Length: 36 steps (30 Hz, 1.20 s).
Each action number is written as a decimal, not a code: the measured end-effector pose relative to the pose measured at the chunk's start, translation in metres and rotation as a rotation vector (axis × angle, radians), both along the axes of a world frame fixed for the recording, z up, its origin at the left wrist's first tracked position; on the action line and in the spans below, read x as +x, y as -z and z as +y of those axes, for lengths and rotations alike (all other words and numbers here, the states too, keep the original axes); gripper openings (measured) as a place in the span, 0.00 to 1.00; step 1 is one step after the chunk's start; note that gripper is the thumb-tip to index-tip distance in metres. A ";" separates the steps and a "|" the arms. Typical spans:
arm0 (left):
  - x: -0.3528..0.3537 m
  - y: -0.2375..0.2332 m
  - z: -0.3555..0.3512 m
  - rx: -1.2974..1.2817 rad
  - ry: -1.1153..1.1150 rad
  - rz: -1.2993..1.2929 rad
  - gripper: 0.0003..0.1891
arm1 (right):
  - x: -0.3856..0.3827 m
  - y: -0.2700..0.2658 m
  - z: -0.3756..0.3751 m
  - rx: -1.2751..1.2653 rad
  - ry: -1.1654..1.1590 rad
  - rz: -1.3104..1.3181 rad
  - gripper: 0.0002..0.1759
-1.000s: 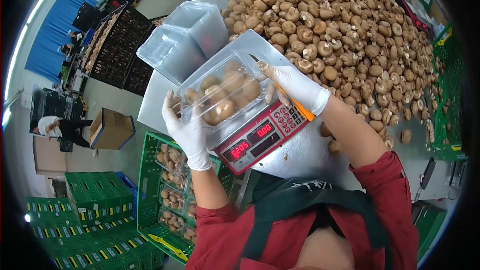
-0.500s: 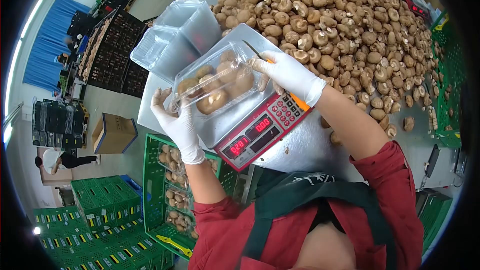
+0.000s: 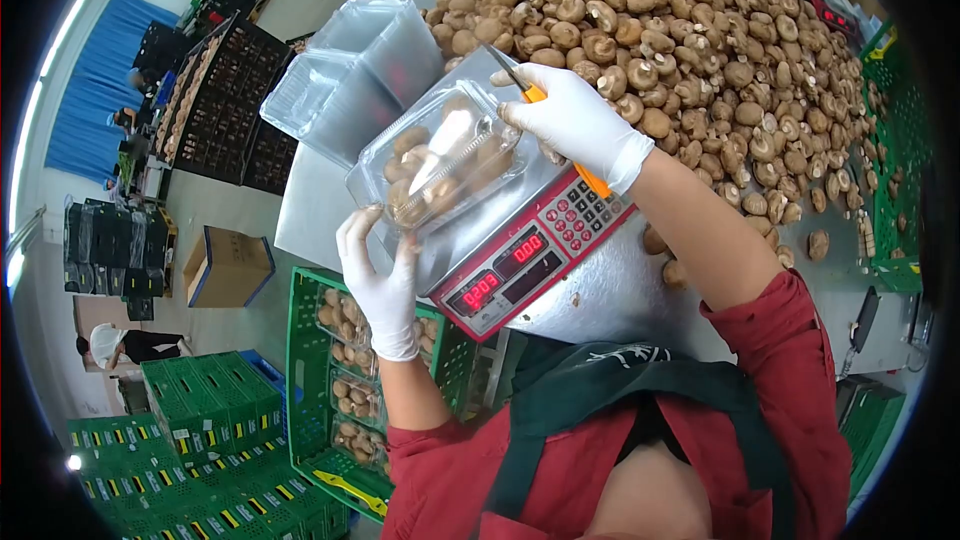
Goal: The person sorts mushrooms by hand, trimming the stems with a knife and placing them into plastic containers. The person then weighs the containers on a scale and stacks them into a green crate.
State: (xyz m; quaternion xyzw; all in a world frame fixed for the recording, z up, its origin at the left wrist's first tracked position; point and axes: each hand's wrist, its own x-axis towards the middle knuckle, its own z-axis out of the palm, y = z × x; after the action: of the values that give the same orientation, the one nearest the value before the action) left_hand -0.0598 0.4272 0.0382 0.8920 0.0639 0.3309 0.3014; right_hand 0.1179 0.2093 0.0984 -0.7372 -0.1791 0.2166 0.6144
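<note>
A clear plastic box [image 3: 382, 178] of brown mushrooms, its lid down, sits on the metal plate of a red digital scale [image 3: 490, 295]. At the box's near left corner is my left hand [image 3: 380, 285], white-gloved, thumb and fingers apart, fingertips at the edge. My right hand [image 3: 575, 125], gloved too, is wrapped round a knife with an orange handle [image 3: 535, 94], its blade pointing up and left. The thumb side of this hand touches the box's right end. The scale's red digits read 0.203 and 0.00.
Stacked empty clear boxes [image 3: 355, 65] stand beyond the scale at left. A big heap of mushrooms [image 3: 690, 50] covers the table's right side. Below left, a green crate [image 3: 305, 370] holds packed boxes. Far left, a person [image 3: 115, 345] is by stacked green crates [image 3: 210, 400].
The box's lid has come down over the mushrooms. My left hand has drawn back toward me and the right hand has shifted slightly, still with the knife. The reading went from 0.281 to 0.203.
</note>
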 end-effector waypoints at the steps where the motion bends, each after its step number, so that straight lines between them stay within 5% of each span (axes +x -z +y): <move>1: -0.004 0.002 -0.001 -0.126 0.016 -0.047 0.17 | 0.000 0.002 0.001 0.018 -0.009 0.008 0.24; 6: -0.008 0.005 0.003 -0.484 0.037 -0.130 0.20 | 0.001 0.024 -0.003 0.014 -0.050 0.014 0.27; 8: -0.004 0.000 0.004 -0.741 0.051 -0.187 0.22 | 0.005 0.040 -0.003 -0.052 0.002 -0.227 0.26; 11: 0.000 -0.012 -0.005 -0.746 0.069 0.048 0.27 | -0.004 0.031 -0.005 -0.193 0.049 -0.315 0.27; 15: -0.002 -0.015 -0.014 -0.854 0.077 0.198 0.33 | -0.001 0.037 -0.007 -0.233 -0.025 -0.250 0.23; 18: 0.001 -0.016 -0.022 -0.991 0.047 0.178 0.35 | 0.007 0.038 -0.010 -0.034 -0.203 0.176 0.15; 20: 0.002 -0.021 -0.031 -1.096 0.021 0.138 0.35 | 0.000 0.038 -0.005 0.067 -0.169 0.199 0.13; 29: -0.002 -0.023 -0.054 -1.108 -0.070 0.027 0.28 | -0.010 0.033 -0.024 0.106 -0.145 0.239 0.11; 32: -0.014 -0.045 -0.060 -1.042 -0.010 -0.073 0.26 | -0.033 -0.006 -0.034 0.085 -0.111 0.134 0.12; 36: -0.001 -0.013 -0.062 -1.096 -0.052 -0.007 0.27 | -0.015 0.038 -0.031 0.063 -0.113 0.172 0.17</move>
State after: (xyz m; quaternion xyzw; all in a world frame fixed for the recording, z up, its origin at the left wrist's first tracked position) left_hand -0.0608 0.3649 0.0509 0.6014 0.2479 0.2594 0.7138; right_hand 0.1031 0.1782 0.0603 -0.6848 -0.1739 0.3078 0.6373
